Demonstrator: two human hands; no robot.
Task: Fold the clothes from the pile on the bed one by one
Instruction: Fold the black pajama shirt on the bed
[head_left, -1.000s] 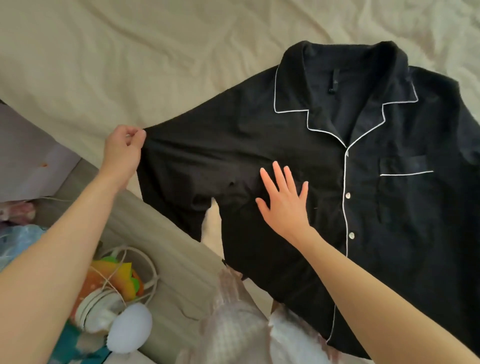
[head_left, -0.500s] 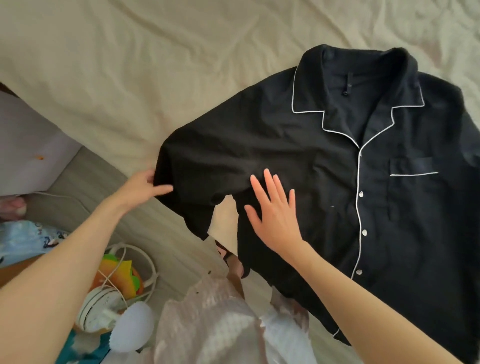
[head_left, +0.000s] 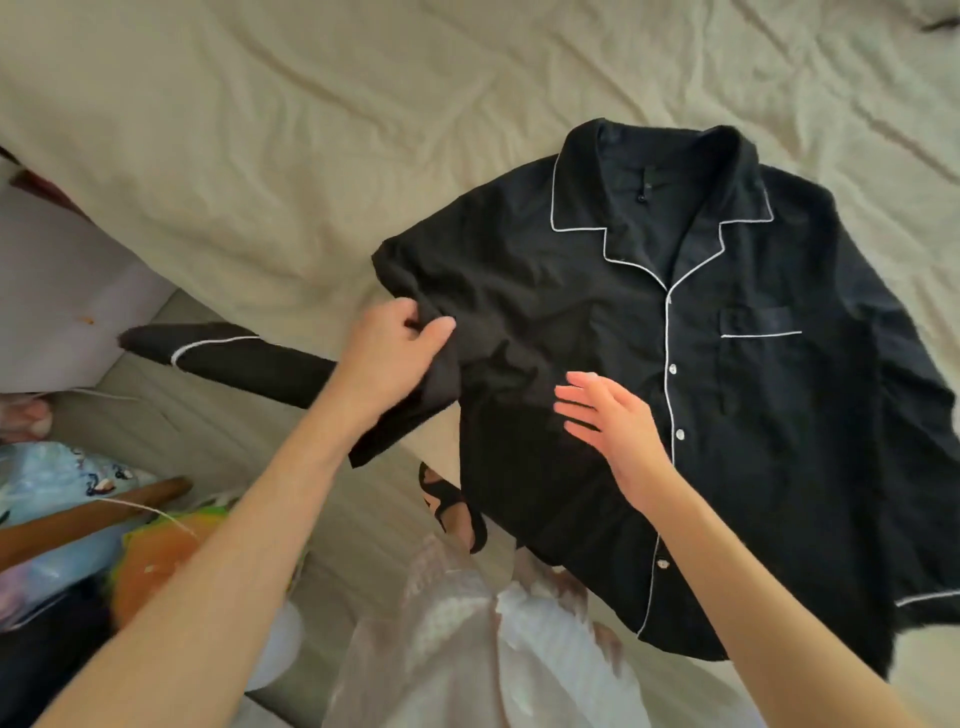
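1. Shirt (head_left: 649, 374) flat on bed (head_left: 260, 156), buttons up.
2. Left hand (head_left: 387, 358) fingers pinch sleeve beside collar-side shoulder — right hand (head_left: 605, 415) fingers wide, above chest.
3. Fold sleeve straight across; press chest flat.

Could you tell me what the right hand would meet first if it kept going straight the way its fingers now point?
The right hand points its straight fingers leftward, low over the black shirt. Going on, it would likely meet the bunched sleeve fabric gripped by the left hand, though depth is unclear.
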